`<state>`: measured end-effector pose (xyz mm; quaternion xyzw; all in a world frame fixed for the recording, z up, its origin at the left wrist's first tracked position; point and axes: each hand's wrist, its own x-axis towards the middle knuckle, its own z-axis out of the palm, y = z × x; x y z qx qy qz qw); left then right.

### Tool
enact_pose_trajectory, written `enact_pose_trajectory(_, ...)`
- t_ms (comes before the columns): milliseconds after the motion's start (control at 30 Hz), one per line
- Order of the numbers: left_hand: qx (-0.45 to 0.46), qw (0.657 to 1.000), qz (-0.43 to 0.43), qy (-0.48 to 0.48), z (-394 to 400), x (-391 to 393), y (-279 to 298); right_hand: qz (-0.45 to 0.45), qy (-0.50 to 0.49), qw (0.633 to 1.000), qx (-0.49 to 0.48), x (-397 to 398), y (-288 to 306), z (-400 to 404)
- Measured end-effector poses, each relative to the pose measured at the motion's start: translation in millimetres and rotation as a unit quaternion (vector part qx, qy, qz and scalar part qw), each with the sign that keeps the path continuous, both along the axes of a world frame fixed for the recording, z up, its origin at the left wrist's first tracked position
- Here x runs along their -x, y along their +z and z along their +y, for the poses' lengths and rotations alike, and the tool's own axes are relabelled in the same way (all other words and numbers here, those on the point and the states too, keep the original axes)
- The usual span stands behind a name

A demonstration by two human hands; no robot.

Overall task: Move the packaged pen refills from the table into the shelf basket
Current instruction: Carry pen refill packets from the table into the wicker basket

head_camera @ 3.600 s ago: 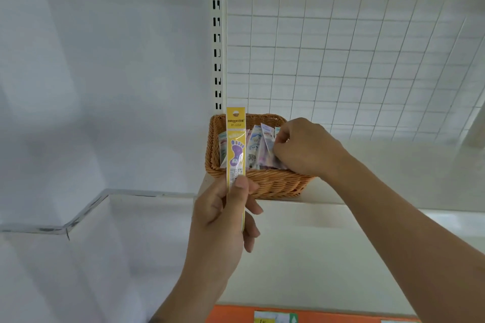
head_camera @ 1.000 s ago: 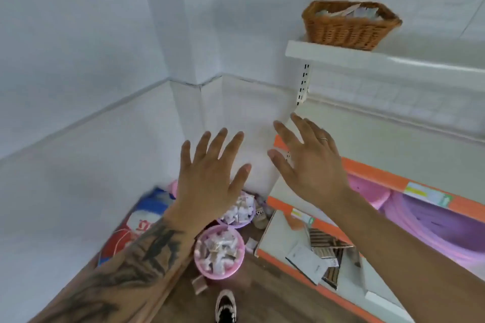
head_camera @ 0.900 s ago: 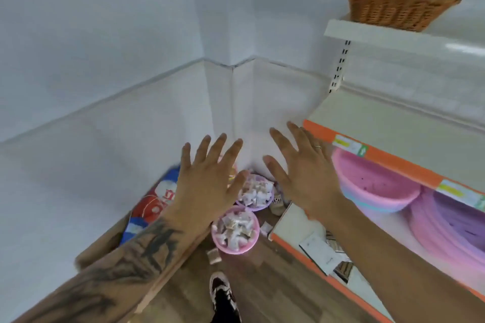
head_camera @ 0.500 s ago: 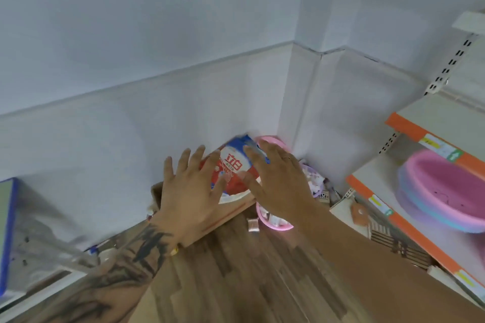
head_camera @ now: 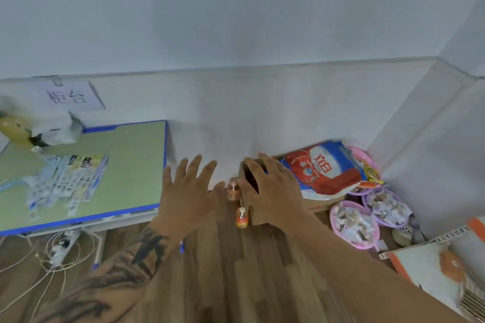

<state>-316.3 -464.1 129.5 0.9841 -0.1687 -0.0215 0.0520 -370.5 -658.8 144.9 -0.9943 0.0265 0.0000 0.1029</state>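
Observation:
Several packaged pen refills point(head_camera: 63, 181) lie spread in a loose pile on the green table point(head_camera: 131, 160) with a blue edge at the left. My left hand point(head_camera: 187, 195) hovers in mid-air to the right of the table, fingers spread, holding nothing. My right hand point(head_camera: 273, 191) is beside it, also spread and empty. The shelf basket is out of view.
A red, white and blue bag point(head_camera: 325, 170) lies on a cardboard box by the wall. Pink bowls point(head_camera: 354, 225) of small packets sit on the wooden floor at right. Two small orange bottles point(head_camera: 237, 204) stand between my hands. Cables point(head_camera: 60, 252) lie under the table. A shelf corner point(head_camera: 420, 262) is lower right.
My view has swung left and down from the shelf and basket to the table. Both hands, which held and placed refills at the basket, are now empty and spread.

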Motion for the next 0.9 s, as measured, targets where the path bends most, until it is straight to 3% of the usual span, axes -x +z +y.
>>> enact_pose_trajectory(333,0.024,0.995,0.053,0.082,162,-27,-23,0.032,0.035,0.998,-0.049,-46,-32,158)
enact_pose_trajectory(733,0.012,0.968,0.077,0.237,278,-68,-57,0.072,0.186,0.979,-0.040,-159,-69,277)
enact_pose_trajectory(900,-0.037,0.958,0.095,0.268,312,-99,-65,0.105,0.226,0.967,-0.053,-215,-92,320)
